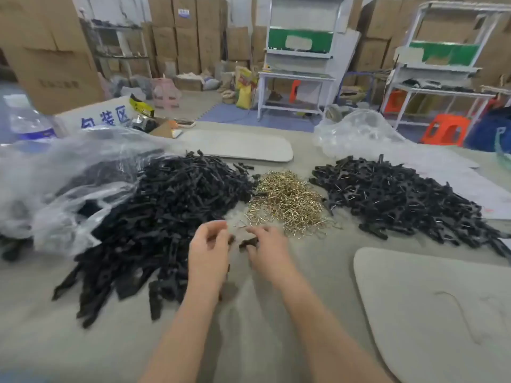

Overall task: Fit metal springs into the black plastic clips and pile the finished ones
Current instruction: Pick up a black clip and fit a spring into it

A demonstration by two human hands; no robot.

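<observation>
Gripping a clip [248, 242] at mid-frame, the right hand [269, 252] curls its fingers round it. The left hand [208, 251] hovers beside it, fingers bent; blur hides whether they hold anything. Springs [287, 201] lie just above, between two clip piles [166, 217].

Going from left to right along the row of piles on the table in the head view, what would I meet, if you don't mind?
First the clear plastic bag → pile of unfitted black clips → heap of metal springs → pile of finished clips, with spring wires showing.
</observation>
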